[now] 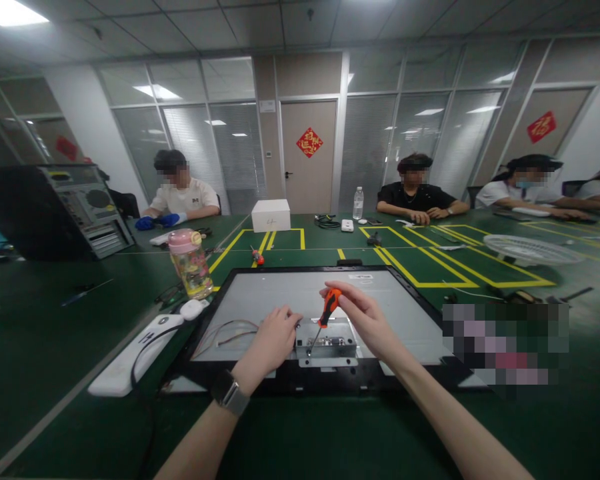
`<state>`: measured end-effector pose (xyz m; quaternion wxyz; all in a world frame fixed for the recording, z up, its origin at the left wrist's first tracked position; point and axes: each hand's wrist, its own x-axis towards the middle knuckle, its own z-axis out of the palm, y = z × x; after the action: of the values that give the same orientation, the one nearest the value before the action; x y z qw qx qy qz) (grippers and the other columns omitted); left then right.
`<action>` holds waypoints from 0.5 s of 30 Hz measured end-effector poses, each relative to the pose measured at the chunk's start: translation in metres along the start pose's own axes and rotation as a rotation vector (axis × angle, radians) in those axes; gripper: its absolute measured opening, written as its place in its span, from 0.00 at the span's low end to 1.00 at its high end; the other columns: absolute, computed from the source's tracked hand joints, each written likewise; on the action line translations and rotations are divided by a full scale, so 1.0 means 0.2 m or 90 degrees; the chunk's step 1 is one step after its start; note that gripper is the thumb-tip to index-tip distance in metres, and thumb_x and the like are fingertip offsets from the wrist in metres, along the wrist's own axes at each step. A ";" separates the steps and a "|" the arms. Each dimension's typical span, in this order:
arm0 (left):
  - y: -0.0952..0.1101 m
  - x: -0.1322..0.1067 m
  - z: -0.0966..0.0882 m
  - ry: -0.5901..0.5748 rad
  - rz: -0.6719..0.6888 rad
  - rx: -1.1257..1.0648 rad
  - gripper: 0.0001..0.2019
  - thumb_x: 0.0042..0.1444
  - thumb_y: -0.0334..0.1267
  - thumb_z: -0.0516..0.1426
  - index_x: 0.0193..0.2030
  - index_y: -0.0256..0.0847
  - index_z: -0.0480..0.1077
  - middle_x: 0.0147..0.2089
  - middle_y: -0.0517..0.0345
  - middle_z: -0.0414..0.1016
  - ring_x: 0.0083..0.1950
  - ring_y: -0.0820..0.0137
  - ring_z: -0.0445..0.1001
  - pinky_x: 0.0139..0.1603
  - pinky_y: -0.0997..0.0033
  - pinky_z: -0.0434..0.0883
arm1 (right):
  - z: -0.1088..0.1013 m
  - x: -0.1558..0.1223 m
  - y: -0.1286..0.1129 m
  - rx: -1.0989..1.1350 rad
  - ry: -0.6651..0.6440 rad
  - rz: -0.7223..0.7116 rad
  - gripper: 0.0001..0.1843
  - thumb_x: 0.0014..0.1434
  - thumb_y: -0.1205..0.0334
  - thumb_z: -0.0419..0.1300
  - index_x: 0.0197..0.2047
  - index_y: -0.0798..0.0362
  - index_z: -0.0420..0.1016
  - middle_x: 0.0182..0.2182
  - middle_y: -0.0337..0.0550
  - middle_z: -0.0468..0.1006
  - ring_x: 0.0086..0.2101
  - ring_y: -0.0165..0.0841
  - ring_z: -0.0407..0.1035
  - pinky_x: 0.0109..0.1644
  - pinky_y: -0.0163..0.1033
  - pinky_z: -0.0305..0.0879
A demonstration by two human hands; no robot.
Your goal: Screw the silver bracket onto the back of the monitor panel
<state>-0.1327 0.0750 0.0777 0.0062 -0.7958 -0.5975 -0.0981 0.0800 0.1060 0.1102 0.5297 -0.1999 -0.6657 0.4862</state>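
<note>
An orange and black screwdriver (330, 307) is in my right hand (367, 317), its handle tilted to the right between thumb and fingers. Its shaft points down into a silver metal bracket (330, 362), where the tip is near a small circuit board and connectors. My left hand (275, 337), with a watch on the wrist, closes its fingers at the left edge of the bracket. The bracket sits at the near edge of a flat display panel (260, 287) with a black frame and grey back. Thin wires (235, 327) lie on the panel left of the bracket.
Left of the panel are a white power bank (135, 360) with a black cable and a pink-lidded bottle (190, 263). A computer case (55, 210) stands at far left. Another screwdriver (257, 257) and a white box (271, 215) lie beyond. Several people sit across the green table (305, 433).
</note>
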 end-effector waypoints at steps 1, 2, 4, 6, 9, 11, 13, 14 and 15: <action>0.00 0.00 0.00 0.000 0.000 -0.002 0.19 0.65 0.29 0.46 0.59 0.40 0.69 0.52 0.48 0.70 0.52 0.60 0.68 0.55 0.59 0.67 | 0.01 0.00 -0.01 -0.001 0.000 -0.007 0.13 0.63 0.53 0.63 0.49 0.42 0.80 0.44 0.42 0.80 0.47 0.38 0.74 0.54 0.45 0.69; 0.00 0.00 0.00 -0.002 0.000 -0.004 0.19 0.65 0.29 0.46 0.58 0.40 0.69 0.52 0.48 0.70 0.52 0.60 0.68 0.55 0.59 0.67 | 0.01 -0.01 -0.01 0.002 -0.002 -0.013 0.11 0.61 0.53 0.64 0.47 0.42 0.81 0.44 0.42 0.80 0.45 0.37 0.75 0.51 0.43 0.71; 0.00 0.00 0.00 -0.007 -0.001 -0.003 0.19 0.65 0.29 0.46 0.58 0.40 0.69 0.52 0.48 0.70 0.52 0.60 0.68 0.56 0.59 0.66 | 0.02 -0.01 -0.03 0.014 -0.015 -0.018 0.09 0.59 0.54 0.66 0.43 0.44 0.82 0.43 0.42 0.80 0.40 0.36 0.76 0.46 0.42 0.73; 0.00 0.00 0.00 -0.009 -0.003 0.000 0.19 0.65 0.29 0.46 0.59 0.40 0.69 0.52 0.48 0.70 0.52 0.60 0.68 0.56 0.59 0.66 | 0.03 -0.02 -0.04 0.017 -0.034 -0.010 0.10 0.60 0.55 0.65 0.45 0.45 0.82 0.40 0.42 0.81 0.39 0.37 0.77 0.47 0.44 0.74; 0.00 0.00 0.00 -0.007 -0.001 0.000 0.19 0.65 0.29 0.46 0.59 0.41 0.69 0.53 0.48 0.70 0.53 0.60 0.68 0.56 0.59 0.66 | 0.02 -0.02 -0.04 0.000 -0.056 0.003 0.16 0.64 0.54 0.61 0.54 0.44 0.78 0.43 0.46 0.83 0.45 0.39 0.77 0.55 0.50 0.70; 0.00 0.00 0.00 -0.006 0.000 -0.002 0.20 0.65 0.29 0.46 0.59 0.41 0.68 0.53 0.48 0.70 0.53 0.60 0.68 0.56 0.59 0.66 | 0.02 -0.02 -0.03 -0.012 -0.044 -0.006 0.17 0.65 0.54 0.60 0.56 0.44 0.77 0.45 0.46 0.82 0.47 0.40 0.76 0.57 0.52 0.69; 0.00 0.00 0.00 -0.008 0.000 -0.002 0.20 0.64 0.28 0.46 0.59 0.40 0.69 0.53 0.48 0.70 0.53 0.60 0.68 0.57 0.59 0.66 | 0.02 -0.01 -0.02 -0.051 0.004 -0.037 0.15 0.63 0.55 0.62 0.53 0.44 0.79 0.44 0.46 0.82 0.45 0.40 0.76 0.54 0.50 0.71; 0.00 0.00 0.00 -0.009 -0.002 -0.002 0.20 0.64 0.28 0.46 0.59 0.40 0.69 0.53 0.48 0.70 0.53 0.60 0.68 0.57 0.60 0.66 | 0.02 -0.01 -0.01 -0.082 0.035 -0.061 0.14 0.61 0.55 0.64 0.50 0.44 0.81 0.42 0.45 0.81 0.44 0.40 0.76 0.52 0.49 0.71; 0.00 0.00 0.00 -0.011 -0.003 -0.003 0.20 0.64 0.28 0.46 0.59 0.41 0.69 0.52 0.48 0.70 0.53 0.61 0.68 0.57 0.60 0.66 | 0.02 -0.01 -0.01 -0.116 0.061 -0.086 0.13 0.60 0.56 0.65 0.49 0.44 0.82 0.40 0.44 0.81 0.42 0.39 0.75 0.50 0.47 0.72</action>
<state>-0.1333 0.0762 0.0771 -0.0008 -0.7953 -0.5990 -0.0929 0.0772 0.1010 0.1113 0.5722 -0.2251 -0.6929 0.3765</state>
